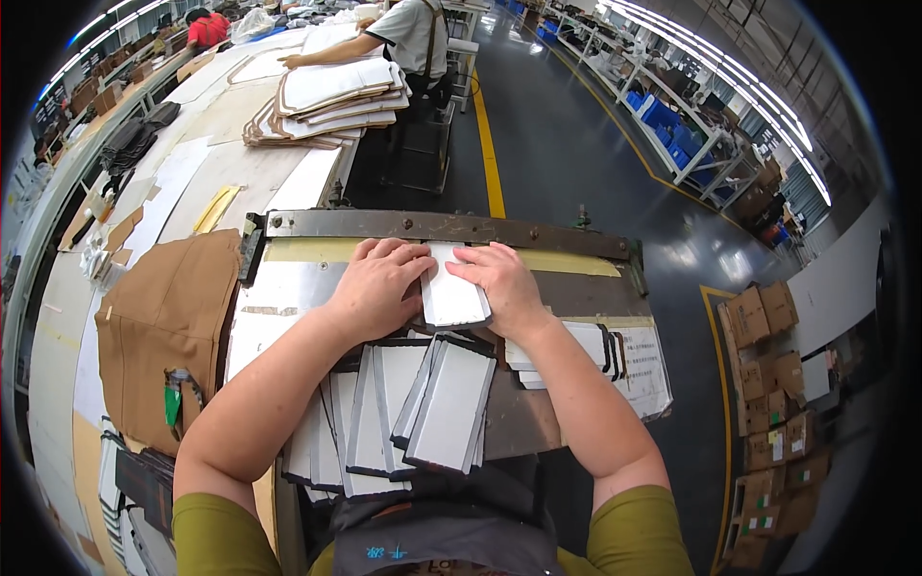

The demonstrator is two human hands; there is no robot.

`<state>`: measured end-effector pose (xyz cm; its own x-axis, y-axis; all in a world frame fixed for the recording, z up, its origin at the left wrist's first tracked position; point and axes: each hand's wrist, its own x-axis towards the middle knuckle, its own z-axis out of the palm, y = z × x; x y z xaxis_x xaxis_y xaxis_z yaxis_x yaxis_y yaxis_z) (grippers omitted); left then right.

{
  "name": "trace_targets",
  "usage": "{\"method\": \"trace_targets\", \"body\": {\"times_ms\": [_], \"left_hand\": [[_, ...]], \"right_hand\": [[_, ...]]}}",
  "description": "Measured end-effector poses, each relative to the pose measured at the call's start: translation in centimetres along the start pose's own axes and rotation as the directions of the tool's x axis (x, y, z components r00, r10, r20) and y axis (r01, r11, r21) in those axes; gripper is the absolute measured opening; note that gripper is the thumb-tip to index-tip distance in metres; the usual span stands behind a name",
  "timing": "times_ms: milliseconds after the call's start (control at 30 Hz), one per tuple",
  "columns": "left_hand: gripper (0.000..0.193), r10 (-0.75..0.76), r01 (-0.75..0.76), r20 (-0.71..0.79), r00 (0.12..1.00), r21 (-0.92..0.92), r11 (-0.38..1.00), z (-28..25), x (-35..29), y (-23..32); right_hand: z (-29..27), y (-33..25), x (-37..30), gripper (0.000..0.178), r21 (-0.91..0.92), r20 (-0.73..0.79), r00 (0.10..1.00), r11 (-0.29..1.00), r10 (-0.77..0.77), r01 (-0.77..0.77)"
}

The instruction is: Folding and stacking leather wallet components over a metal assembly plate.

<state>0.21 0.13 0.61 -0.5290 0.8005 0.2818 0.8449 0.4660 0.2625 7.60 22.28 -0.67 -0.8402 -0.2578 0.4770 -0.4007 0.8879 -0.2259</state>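
Note:
My left hand and my right hand press together on a white rectangular panel with a dark edge, lying on a metal work plate. Both hands grip its sides, fingers pointing toward each other at its far end. A dark metal bar runs across the plate just beyond my fingers. Below my hands several similar white panels with dark borders lie fanned out toward my body. More white pieces are stacked under my right forearm.
A tan fabric piece lies at my left. A long table holds stacked white and tan panels, where another person works. Cardboard boxes sit on the floor at right, past a yellow floor line.

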Motion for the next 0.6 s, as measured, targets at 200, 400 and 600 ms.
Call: {"method": "trace_targets", "body": {"times_ms": [200,400,600], "left_hand": [[0.049,0.003,-0.003,-0.004,1.000,-0.005,1.000,-0.4,-0.2,0.6],[0.047,0.009,-0.009,0.012,1.000,-0.001,1.000,-0.4,-0.2,0.6],[0.040,-0.008,0.012,0.052,0.999,-0.082,0.997,-0.4,0.3,0.2]], "right_hand": [[-0.1,0.0,-0.1,0.034,-0.015,-0.032,0.999,1.000,-0.025,0.024],[-0.2,-0.1,-0.2,0.030,0.156,-0.026,1.000,0.988,-0.010,0.014],[-0.6,-0.9,0.0,0.029,0.028,0.084,0.987,0.989,0.140,-0.143]]}}
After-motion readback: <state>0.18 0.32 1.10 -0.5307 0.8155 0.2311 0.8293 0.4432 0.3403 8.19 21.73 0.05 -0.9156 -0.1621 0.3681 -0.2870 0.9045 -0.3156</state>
